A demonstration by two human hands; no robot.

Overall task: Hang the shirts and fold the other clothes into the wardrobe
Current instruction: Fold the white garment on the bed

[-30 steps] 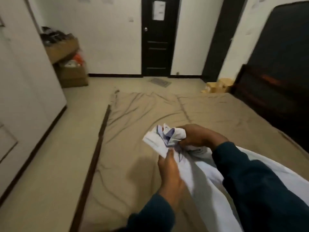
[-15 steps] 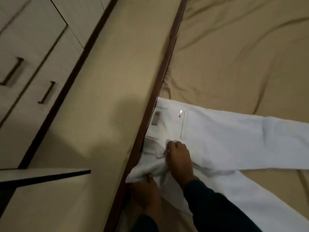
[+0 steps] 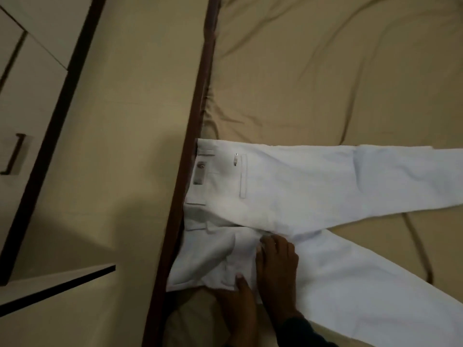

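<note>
White trousers point(image 3: 300, 191) lie on the tan bed sheet point(image 3: 325, 71), waistband at the bed's left edge and both legs running off to the right. The upper leg lies flat, back pocket up; the lower leg angles toward the bottom right. My right hand point(image 3: 276, 266) rests on the cloth at the crotch, fingertips on the seam. Beside it, my left hand point(image 3: 238, 301) pinches the lower waist part, thumb on top of the fabric and fingers hidden beneath. The waist fabric between my hands is bunched and creased.
A dark wooden bed rail point(image 3: 190, 151) separates the mattress from a strip of beige floor point(image 3: 125, 121). The wardrobe's drawers with a dark handle point(image 3: 12, 156) stand at the far left. An open wardrobe door edge point(image 3: 57, 279) juts in at the lower left.
One second ago my hands held the bunched trousers up above the bed. Now they lie spread out, and both hands have shifted right along the waist to the crotch.
</note>
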